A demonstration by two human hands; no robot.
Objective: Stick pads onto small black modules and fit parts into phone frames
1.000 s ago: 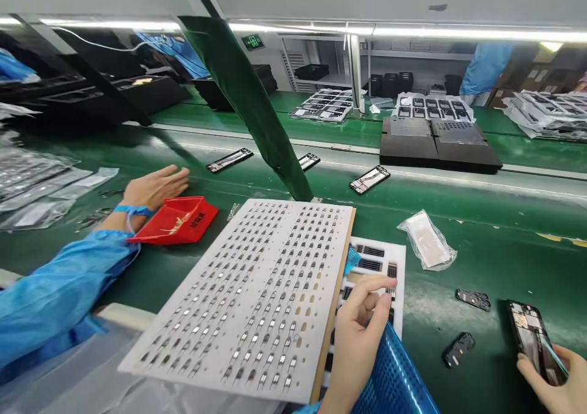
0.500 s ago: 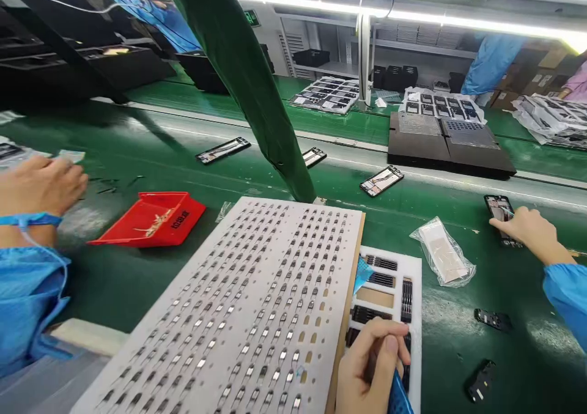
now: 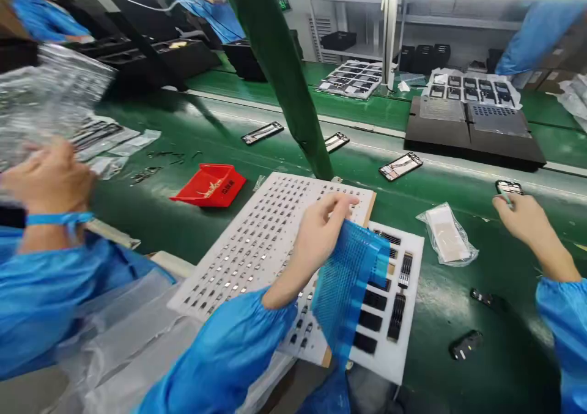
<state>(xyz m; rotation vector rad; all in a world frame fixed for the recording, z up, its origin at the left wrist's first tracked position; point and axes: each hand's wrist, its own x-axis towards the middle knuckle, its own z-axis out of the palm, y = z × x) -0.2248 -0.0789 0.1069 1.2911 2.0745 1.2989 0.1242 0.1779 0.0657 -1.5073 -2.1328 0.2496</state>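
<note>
My left hand (image 3: 316, 233) reaches over the white perforated board (image 3: 263, 243), which holds rows of small metallic parts. Its fingers pinch the top of a blue grid-patterned film (image 3: 346, 285). The film hangs across the board's right edge and partly covers the white foam tray (image 3: 415, 279) with black strips in its slots. At the right, my right hand (image 3: 523, 218) is closed around a thin teal tool (image 3: 505, 198), its exact kind unclear. The tool points at an open phone frame (image 3: 509, 186), whose lower part the hand hides.
A red bin (image 3: 208, 184) stands behind the board. Phone frames (image 3: 400, 166) lie along the bench. A bagged pale piece (image 3: 444, 233) and black modules (image 3: 466, 343) lie right of the tray. A co-worker's hand (image 3: 50, 178) handles clear plastic trays (image 3: 59, 90). A green post (image 3: 275, 65) slants across.
My left hand has risen from the tray's lower side, lifting the blue film into view. The view has swung left. The co-worker's plastic trays now show. My right hand stays at the phone frame.
</note>
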